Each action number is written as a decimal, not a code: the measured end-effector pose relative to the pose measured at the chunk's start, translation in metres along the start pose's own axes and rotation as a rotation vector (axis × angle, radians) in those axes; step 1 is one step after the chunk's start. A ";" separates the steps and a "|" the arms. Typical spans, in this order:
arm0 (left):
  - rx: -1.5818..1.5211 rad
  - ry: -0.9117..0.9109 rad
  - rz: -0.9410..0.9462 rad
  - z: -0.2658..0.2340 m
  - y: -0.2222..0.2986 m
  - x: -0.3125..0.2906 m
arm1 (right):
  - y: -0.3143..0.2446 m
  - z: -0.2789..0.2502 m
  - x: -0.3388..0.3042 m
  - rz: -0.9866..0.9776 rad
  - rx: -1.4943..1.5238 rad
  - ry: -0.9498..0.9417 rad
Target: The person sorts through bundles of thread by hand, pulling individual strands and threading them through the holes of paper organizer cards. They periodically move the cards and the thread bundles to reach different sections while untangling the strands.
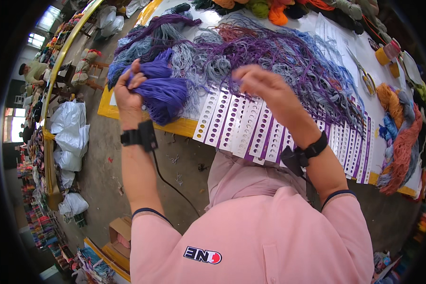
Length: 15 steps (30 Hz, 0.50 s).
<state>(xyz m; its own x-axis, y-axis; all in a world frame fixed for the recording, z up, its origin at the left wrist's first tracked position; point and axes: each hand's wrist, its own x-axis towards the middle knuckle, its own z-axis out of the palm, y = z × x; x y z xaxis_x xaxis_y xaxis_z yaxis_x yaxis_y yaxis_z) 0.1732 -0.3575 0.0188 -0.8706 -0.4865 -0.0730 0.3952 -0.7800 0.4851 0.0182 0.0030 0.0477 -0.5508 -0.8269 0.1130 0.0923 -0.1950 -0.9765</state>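
Observation:
A thick hank of blue-violet yarn [163, 92] is gripped in my left hand [129, 89], whose fingers are curled round its upper left part. The strands hang over the table's near edge at the left. My right hand [262, 85] is raised over the middle of the table, slightly blurred, with its fingertips drawn together in a pinch. Whatever is between them, I cannot make out. Below that hand lie overlapping white and purple cards with rows of punched holes [234, 120], some with threads attached. Tangled purple, blue and grey yarn [270, 52] spreads across the table behind.
Scissors [366, 79] lie at the right, near thread spools [388, 51]. Orange and pink yarn hanks [402, 137] sit along the right edge, with more hanks at the back. White plastic bags [70, 132] and a cardboard box [120, 236] are on the left. Another person [33, 72] is far left.

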 end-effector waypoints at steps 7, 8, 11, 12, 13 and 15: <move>0.290 0.530 0.519 -0.083 0.169 0.004 | -0.078 -0.180 -0.049 -0.186 0.895 0.314; 0.302 0.517 0.589 -0.078 0.186 0.002 | -0.096 -0.251 -0.078 -0.340 0.674 0.647; 0.371 0.456 0.649 -0.054 0.190 0.000 | -0.109 -0.301 -0.107 -0.601 0.082 0.987; 0.470 0.367 0.499 -0.036 0.143 0.015 | -0.101 -0.258 -0.095 -0.534 -0.362 1.053; 0.569 0.264 0.345 -0.013 0.087 0.025 | -0.085 -0.208 -0.078 -0.464 -0.714 0.962; 0.793 0.240 0.135 0.022 0.006 -0.001 | -0.033 -0.091 -0.029 -0.361 -0.802 0.469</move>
<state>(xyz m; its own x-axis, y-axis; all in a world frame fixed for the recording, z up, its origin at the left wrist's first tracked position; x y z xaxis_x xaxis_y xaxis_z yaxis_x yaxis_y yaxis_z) 0.1695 -0.3530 0.0410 -0.7091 -0.6964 -0.1104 0.0904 -0.2451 0.9653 -0.0440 0.0815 0.0595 -0.7230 -0.4629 0.5128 -0.6382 0.1634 -0.7523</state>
